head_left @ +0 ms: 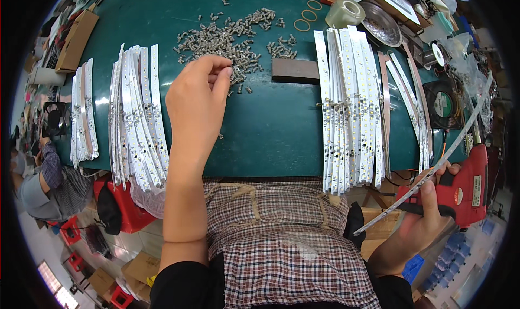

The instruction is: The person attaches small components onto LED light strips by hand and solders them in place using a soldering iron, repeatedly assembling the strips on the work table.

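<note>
One plaid apron (298, 249) lies nearest, its lower end cut off. At the tabletop's (260, 146) front right, the right hand (420, 222) has its grip clamped on one white strip (441, 162) and one red power tool (471, 190). The left hand (197, 100) curls, thumb near fingers, over uncountable metal parts (238, 38); I cannot tell whether it pinches any. Three rubber bands (309, 10) lie beyond.

On the table (260, 141), parts (233, 41) lie between left strips (135, 114) and right strips (349, 109); behind the latter sits a roll (338, 15).
</note>
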Demonstrator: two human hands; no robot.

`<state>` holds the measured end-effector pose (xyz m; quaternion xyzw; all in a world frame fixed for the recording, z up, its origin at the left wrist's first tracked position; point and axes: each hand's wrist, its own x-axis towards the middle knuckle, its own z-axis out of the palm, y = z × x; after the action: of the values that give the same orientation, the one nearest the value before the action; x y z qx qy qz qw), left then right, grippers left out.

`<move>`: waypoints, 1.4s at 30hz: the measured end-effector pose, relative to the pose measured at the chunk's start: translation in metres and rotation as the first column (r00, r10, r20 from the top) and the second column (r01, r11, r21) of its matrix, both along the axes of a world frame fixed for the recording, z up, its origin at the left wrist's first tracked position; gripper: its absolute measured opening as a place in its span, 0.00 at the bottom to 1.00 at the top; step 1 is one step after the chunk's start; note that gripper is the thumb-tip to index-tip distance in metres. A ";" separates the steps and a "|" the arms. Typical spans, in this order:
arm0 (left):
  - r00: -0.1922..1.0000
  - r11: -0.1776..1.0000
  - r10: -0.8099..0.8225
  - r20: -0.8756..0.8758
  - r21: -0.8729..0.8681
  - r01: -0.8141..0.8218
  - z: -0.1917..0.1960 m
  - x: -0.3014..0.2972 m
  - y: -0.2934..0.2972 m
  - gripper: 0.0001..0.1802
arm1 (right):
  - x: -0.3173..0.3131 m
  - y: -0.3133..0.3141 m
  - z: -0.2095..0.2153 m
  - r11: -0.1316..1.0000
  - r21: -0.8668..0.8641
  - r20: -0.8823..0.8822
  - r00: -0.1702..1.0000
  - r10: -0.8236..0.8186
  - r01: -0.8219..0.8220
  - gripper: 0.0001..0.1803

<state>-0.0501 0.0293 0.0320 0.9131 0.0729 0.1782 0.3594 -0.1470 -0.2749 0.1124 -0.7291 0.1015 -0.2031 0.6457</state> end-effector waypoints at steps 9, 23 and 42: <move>0.991 0.997 0.070 0.118 0.036 -0.075 0.004 0.011 -0.003 0.04 | -0.006 -0.002 0.002 0.998 -0.044 -0.071 0.996 0.048 -0.051 0.30; 0.988 0.989 0.145 0.048 0.002 -0.145 0.005 0.013 -0.002 0.04 | -0.004 0.024 0.000 0.996 0.019 -0.160 0.984 0.085 -0.083 0.28; 0.858 0.257 -0.504 -0.093 -0.965 0.047 0.023 -0.023 -0.055 0.12 | 0.018 0.047 -0.007 0.979 0.037 -0.287 0.937 0.201 -0.199 0.23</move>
<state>-0.0730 -0.0258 0.0555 0.5403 0.0665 -0.1494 0.8255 -0.1289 -0.2280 0.1057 -0.7551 0.1209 -0.0276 0.6438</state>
